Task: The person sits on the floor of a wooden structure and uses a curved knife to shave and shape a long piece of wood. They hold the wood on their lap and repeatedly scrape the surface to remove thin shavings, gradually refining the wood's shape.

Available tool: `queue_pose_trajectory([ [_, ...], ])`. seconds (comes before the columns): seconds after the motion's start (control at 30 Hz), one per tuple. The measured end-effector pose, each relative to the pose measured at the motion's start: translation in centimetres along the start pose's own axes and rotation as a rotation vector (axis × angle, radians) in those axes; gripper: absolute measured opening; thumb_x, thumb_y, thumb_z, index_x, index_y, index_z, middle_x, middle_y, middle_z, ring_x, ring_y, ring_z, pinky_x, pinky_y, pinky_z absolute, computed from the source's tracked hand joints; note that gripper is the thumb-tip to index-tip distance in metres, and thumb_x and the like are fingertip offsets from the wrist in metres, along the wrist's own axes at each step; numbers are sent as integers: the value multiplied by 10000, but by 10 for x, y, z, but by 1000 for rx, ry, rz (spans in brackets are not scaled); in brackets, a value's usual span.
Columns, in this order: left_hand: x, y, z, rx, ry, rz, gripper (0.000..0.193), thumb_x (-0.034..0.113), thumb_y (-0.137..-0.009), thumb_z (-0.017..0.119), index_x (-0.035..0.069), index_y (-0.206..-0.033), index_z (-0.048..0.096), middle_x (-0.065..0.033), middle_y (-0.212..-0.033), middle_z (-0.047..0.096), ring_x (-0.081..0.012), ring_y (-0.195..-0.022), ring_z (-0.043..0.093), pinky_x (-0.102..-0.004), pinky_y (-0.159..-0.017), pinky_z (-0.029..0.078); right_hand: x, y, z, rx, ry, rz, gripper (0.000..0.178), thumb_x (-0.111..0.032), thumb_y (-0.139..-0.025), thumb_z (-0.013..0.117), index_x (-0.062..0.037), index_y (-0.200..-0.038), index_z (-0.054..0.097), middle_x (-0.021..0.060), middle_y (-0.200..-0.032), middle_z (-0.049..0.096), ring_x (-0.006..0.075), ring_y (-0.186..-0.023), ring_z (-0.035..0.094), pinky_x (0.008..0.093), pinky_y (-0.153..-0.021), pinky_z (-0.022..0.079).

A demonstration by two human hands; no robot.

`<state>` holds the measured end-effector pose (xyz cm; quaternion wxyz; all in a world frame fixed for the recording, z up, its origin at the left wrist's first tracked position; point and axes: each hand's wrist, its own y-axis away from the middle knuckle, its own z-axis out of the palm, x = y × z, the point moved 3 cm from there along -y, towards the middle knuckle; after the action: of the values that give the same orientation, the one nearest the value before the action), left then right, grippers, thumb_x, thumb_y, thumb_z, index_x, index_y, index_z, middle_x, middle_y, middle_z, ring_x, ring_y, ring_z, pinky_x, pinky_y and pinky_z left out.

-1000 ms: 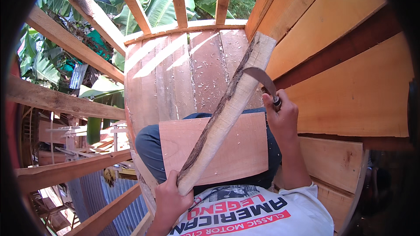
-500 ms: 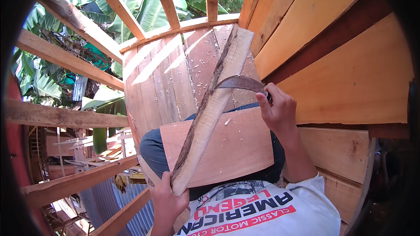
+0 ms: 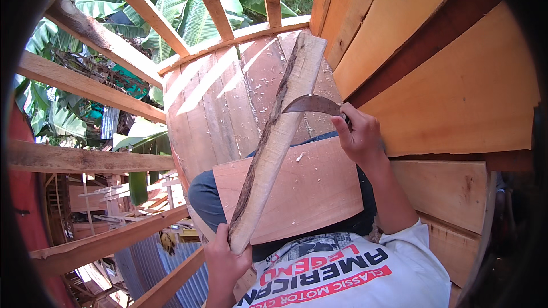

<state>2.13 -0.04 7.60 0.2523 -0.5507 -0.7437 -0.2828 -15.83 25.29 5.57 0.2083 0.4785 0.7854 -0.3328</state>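
Observation:
A long pale piece of wood [image 3: 278, 140], with rough dark bark down its left edge, slants from my lap up toward the far edge of the floor. My left hand [image 3: 226, 256] is closed round its near end. In my right hand [image 3: 362, 133] is the handle of a sickle-like curved knife [image 3: 314, 104], mostly hidden by my fingers. The dark blade lies across the wood, its tip reaching the bark edge. Beneath the wood, a flat reddish board [image 3: 311, 185] rests over my legs, with a few shavings on it.
Plank flooring [image 3: 214, 111] strewn with shavings extends ahead. Upright wooden slats [image 3: 91, 159] ring the left and far sides, with banana leaves [image 3: 171, 0] beyond. A wall of broad boards [image 3: 439, 102] stands close on the right. Corrugated metal sheets [image 3: 182, 262] show below left.
The view has shifted slightly. Both hands keep their grips, and the blade stays at about the same place across the wood.

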Motion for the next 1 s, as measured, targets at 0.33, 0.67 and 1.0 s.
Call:
queue_pose_trajectory([
  [0.33, -9, 3, -2, -9, -24, -19, 223, 19, -679, 650, -3, -817, 476, -156, -617, 517, -256, -521, 526, -313, -531, 430, 10, -4, 15, 56, -73, 37, 311, -291, -920, 574, -18, -772, 566, 148, -563, 534, 347, -540, 586, 390, -483, 444],
  [0.67, -5, 3, -7, 11, 35, -53, 238, 19, -671, 658, -2, -813, 468, -151, -616, 514, -225, -530, 522, -318, -535, 431, -9, 0, 19, -80, 30, -299, 321, -335, -894, 605, -37, -782, 564, 141, -612, 553, 335, -539, 581, 385, -477, 440],
  [1.0, -15, 12, 7, -67, -1, -60, 234, 23, -677, 654, -1, -821, 472, -171, -625, 527, -270, -536, 557, -319, -539, 441, 17, 9, 20, 31, -115, 73, 284, -287, -894, 603, -26, -782, 585, 170, -585, 546, 356, -557, 589, 406, -489, 442],
])
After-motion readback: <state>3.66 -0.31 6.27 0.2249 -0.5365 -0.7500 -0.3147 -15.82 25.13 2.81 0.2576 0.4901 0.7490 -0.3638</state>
